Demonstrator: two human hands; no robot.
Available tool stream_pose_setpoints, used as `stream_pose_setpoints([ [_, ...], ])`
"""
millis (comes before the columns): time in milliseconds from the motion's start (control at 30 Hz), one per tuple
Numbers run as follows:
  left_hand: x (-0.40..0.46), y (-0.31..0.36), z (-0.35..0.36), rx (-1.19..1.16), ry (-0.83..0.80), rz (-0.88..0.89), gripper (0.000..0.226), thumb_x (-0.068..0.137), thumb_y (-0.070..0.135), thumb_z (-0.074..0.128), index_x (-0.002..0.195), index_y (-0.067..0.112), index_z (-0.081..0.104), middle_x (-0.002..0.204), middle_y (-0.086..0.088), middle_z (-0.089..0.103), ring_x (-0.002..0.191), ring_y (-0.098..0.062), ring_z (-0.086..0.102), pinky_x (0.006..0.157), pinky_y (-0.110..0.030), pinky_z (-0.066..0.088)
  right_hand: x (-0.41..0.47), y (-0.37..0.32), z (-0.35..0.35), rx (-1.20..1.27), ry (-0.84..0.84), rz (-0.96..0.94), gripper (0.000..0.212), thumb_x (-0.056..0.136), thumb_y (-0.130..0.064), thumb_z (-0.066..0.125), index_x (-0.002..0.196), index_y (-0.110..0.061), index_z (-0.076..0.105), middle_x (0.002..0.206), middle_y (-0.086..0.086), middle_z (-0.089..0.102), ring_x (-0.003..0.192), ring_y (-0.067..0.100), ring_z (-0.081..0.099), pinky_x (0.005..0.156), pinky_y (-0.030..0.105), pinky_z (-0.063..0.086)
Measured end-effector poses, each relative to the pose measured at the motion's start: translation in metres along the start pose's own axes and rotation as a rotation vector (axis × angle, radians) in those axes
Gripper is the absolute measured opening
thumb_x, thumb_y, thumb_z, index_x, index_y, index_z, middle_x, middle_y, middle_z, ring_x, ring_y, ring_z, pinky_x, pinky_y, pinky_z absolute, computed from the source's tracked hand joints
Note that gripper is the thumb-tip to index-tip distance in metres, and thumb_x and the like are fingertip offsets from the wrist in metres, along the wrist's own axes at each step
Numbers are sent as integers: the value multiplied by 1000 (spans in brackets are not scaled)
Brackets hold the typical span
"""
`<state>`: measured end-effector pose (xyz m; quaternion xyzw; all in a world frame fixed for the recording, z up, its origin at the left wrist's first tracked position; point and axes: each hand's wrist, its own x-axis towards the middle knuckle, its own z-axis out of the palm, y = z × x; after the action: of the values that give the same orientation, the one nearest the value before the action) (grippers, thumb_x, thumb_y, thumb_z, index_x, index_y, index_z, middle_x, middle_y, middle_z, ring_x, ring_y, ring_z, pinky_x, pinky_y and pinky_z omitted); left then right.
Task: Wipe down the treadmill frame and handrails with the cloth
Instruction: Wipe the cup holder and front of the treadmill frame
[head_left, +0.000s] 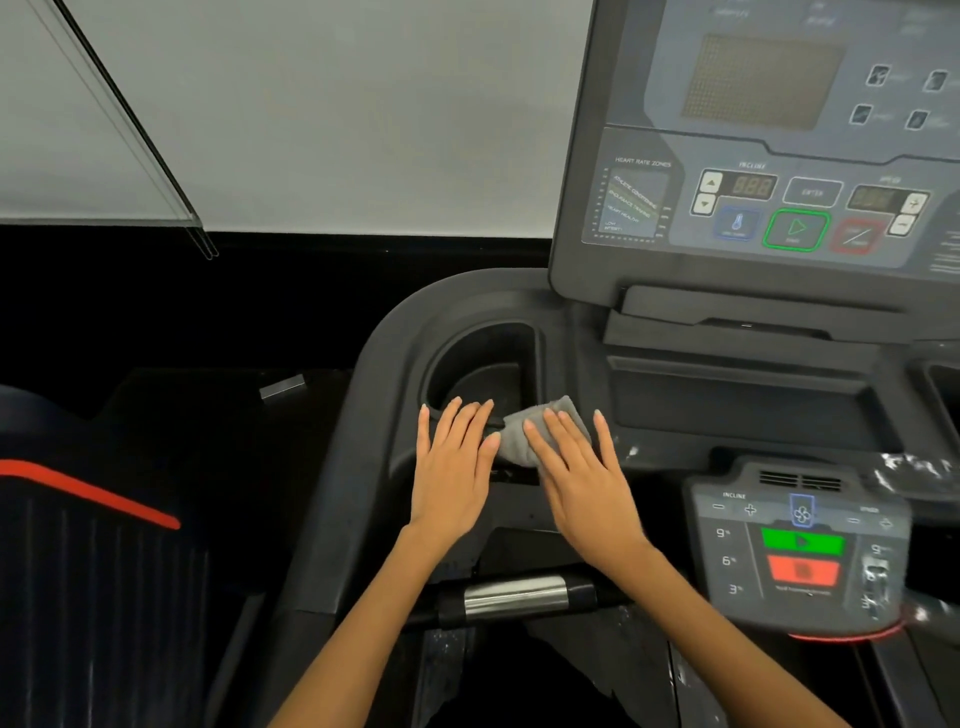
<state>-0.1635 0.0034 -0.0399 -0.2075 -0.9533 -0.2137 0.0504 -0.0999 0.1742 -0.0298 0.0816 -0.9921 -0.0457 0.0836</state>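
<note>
A small grey cloth (519, 434) lies on the dark treadmill frame (363, 415), just in front of the cup holder (483, 364). My right hand (576, 467) presses flat on the cloth with straight, spread fingers. My left hand (454, 457) lies flat on the frame beside it, fingers straight, its thumb touching the cloth's left edge. Below my forearms runs a handrail (514, 595) with a silver grip sensor.
The console panel (769, 171) with display and buttons rises at the upper right. A lower control pad (800, 545) with green and red buttons sits right of my right arm. Another machine with a red stripe (88, 493) stands to the left. A pale wall lies behind.
</note>
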Motion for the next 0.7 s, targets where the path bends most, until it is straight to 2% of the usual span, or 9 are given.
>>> stream_pose_setpoints([
  [100,0,-1,-2,-32,4,12,60,100,45,7,142,20,41,142,2,47,141,-16,29,120,-43,6,-14,20,1,-75,24,-56,55,93,-19,34,147,-11,38,151,12,40,144,27,31,117,53,16],
  [200,0,-4,-5,-41,-9,19,58,100,44,9,143,21,40,142,4,46,141,-14,28,120,-39,2,-21,24,2,-50,48,-12,56,91,-14,38,147,-9,38,154,13,36,145,29,28,116,52,21],
  [433,0,-7,-8,-82,-13,29,58,99,44,10,142,20,42,141,3,47,139,-14,30,119,-36,-1,-30,28,-4,63,56,355,54,90,-12,29,135,13,45,140,33,44,134,44,40,116,47,23],
  [600,0,-9,-1,-7,-6,46,51,100,39,19,140,20,43,138,1,50,137,-18,36,119,-42,8,-5,22,-4,243,40,482,57,98,-26,24,139,8,42,142,30,43,136,43,37,116,52,27],
  [700,1,-8,-1,-4,-5,41,51,100,39,19,140,20,43,137,1,51,137,-19,36,118,-43,9,17,27,-5,306,14,464,62,97,-34,19,146,1,36,148,27,38,140,41,32,117,50,24],
])
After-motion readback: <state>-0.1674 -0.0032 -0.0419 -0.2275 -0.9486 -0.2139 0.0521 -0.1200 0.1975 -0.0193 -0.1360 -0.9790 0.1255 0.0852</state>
